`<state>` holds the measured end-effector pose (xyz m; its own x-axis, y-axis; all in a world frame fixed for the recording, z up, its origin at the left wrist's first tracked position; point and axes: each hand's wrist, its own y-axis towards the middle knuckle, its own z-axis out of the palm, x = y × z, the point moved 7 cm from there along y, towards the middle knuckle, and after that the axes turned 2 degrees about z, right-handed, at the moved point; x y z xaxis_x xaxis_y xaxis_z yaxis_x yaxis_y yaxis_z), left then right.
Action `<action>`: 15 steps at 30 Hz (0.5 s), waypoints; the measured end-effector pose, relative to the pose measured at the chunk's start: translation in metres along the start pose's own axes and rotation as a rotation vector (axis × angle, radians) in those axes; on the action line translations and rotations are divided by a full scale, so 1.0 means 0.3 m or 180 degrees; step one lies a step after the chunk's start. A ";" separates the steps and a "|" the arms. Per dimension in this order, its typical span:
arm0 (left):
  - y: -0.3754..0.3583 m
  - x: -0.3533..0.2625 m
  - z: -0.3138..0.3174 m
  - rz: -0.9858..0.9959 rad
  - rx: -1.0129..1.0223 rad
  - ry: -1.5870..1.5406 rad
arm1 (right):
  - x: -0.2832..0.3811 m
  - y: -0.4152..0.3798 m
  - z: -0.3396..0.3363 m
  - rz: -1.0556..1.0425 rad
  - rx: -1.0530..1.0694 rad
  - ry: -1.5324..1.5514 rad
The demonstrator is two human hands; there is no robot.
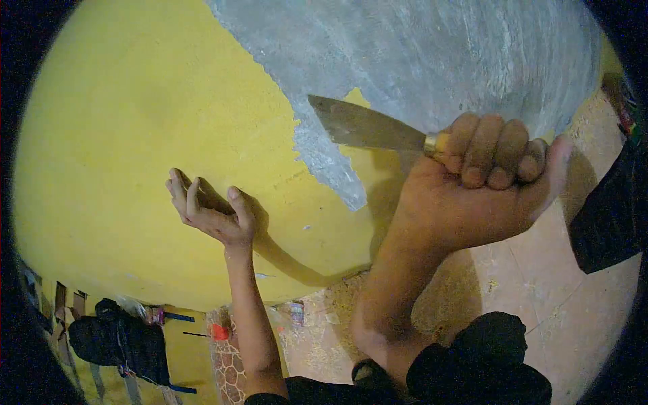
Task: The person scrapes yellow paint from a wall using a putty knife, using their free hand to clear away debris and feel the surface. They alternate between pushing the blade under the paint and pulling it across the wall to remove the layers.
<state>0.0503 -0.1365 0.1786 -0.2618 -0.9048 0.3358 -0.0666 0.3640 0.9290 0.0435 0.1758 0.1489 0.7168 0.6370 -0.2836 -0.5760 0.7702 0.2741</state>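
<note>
My right hand (486,175) is wrapped round the handle of a putty knife (374,128), its wide metal blade pointing left. The blade overlaps the ragged border between yellow paint (135,121) and a bare grey patch (418,54) on the wall. Below the blade tip, a narrow strip of grey runs down into the yellow. Lower left, my left hand (216,216) is raised close to the yellow wall with its fingers apart and nothing in them, casting a shadow on the paint.
Pale floor (533,277) with scattered flakes lies along the wall's foot. A dark bag-like item (121,344) is at the lower left, near a patterned strip (229,368) and a small container (298,312). Dark cloth (611,209) shows at the right edge.
</note>
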 end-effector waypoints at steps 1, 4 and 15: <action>-0.001 0.005 0.000 -0.0071 -0.0059 -0.0006 | -0.005 -0.003 -0.003 -0.0087 0.0028 -0.0007; 0.003 -0.002 0.001 0.0026 -0.0061 0.0006 | -0.045 -0.013 -0.077 -0.0243 -0.0199 -0.0044; 0.005 -0.020 0.001 0.0010 0.0026 0.0033 | -0.138 -0.023 -0.115 0.0197 -0.0738 0.0352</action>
<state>0.0514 -0.1304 0.1779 -0.2521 -0.9058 0.3404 -0.0738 0.3688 0.9266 0.0042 0.1452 0.1271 0.6375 0.6730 -0.3751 -0.7012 0.7085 0.0796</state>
